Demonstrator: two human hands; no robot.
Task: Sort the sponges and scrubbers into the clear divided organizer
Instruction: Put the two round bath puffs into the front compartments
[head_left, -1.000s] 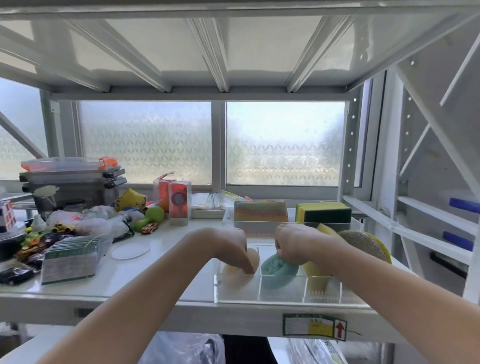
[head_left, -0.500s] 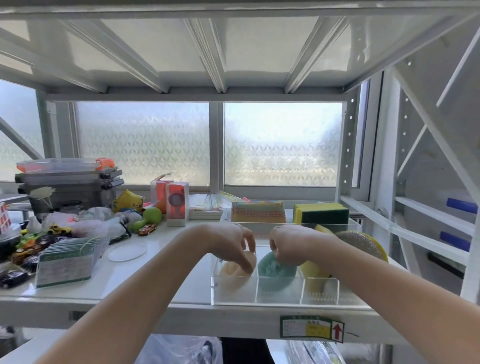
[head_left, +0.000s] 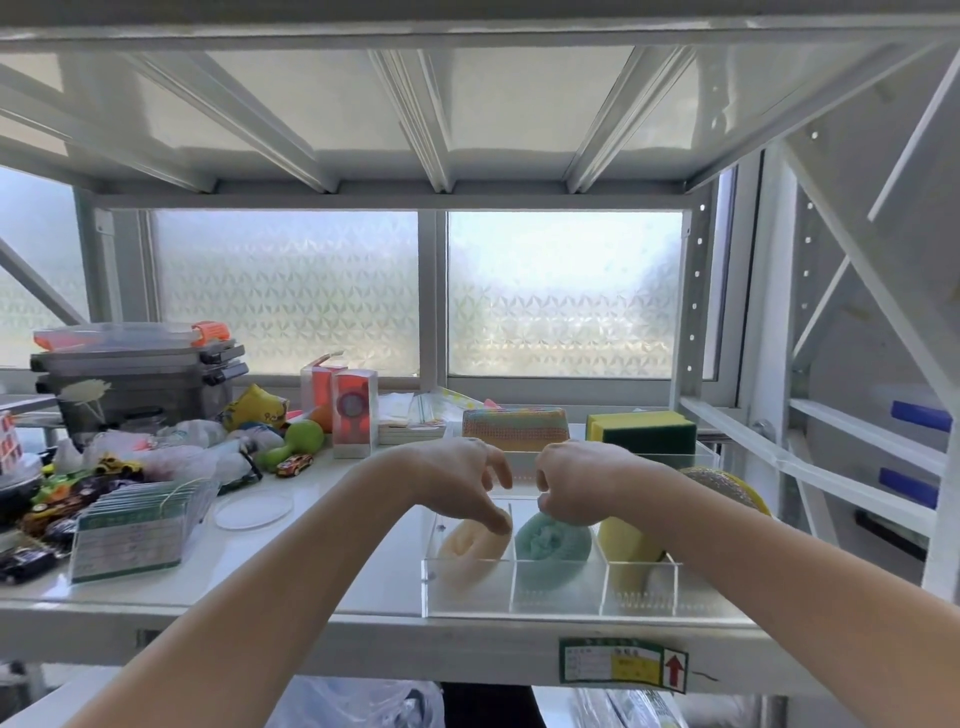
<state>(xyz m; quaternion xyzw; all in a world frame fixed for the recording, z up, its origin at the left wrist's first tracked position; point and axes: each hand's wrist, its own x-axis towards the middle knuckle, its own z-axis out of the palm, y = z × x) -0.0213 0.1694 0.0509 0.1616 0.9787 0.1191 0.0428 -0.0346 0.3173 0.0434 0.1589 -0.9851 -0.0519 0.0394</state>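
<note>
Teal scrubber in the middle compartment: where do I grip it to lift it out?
Pinch the teal scrubber by its crumpled upper edge, coming straight down. It stands on edge between the dividers of the clear organizer, so only its top is exposed and the sides are likely blocked.

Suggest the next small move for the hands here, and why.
Probably lift both hands clear. The left hand only touches the peach scrubber, and the right hand the teal mesh scrubber; both already sit in separate compartments of the clear divided organizer.

- sticker (head_left: 622, 665) on the shelf's front edge (head_left: 467, 652), below the clear organizer (head_left: 550, 587): red upward arrow; its print is too small to read.
</note>
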